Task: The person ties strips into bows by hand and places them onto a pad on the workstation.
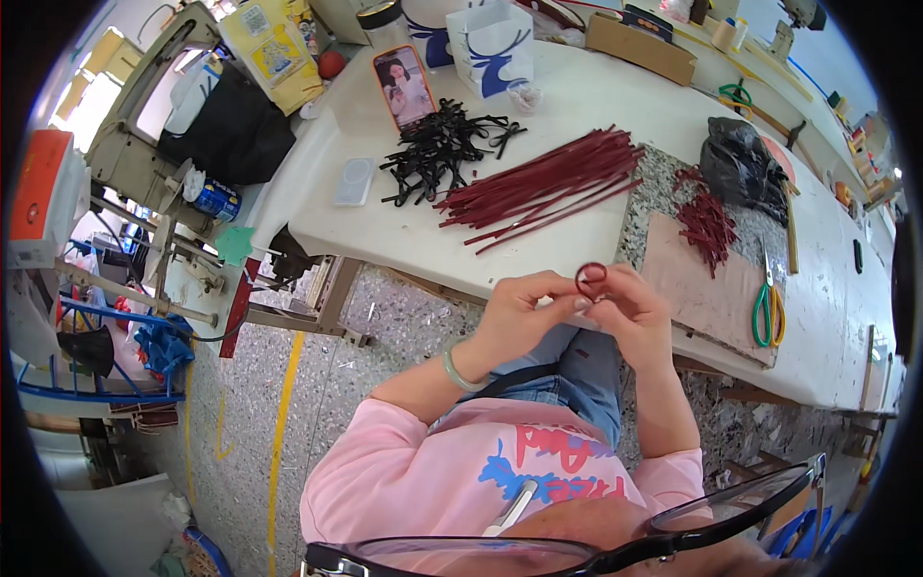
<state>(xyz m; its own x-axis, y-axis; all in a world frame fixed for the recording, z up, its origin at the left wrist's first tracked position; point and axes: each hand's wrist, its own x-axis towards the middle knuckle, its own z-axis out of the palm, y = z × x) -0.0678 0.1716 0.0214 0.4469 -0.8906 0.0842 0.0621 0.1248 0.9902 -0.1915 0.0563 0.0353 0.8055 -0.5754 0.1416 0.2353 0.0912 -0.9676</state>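
White table [332, 223] across upper frame. Red strip [579, 280], looped, right of frame centre, pinched between fingertips of left hand [524, 306] and right hand [631, 303]. Probably light, soft, bendy; best gripped near ends.

A sewing workshop, by the look of it — a bulky beige sewing machine [117, 159] stands at the left, and spools of thread [724, 36] sit at the upper right. Scissors [769, 288] and cut dark-red strips [548, 183] lie on the long white worktop [375, 231]; yellow lines [284, 423] mark the speckled floor [332, 404].
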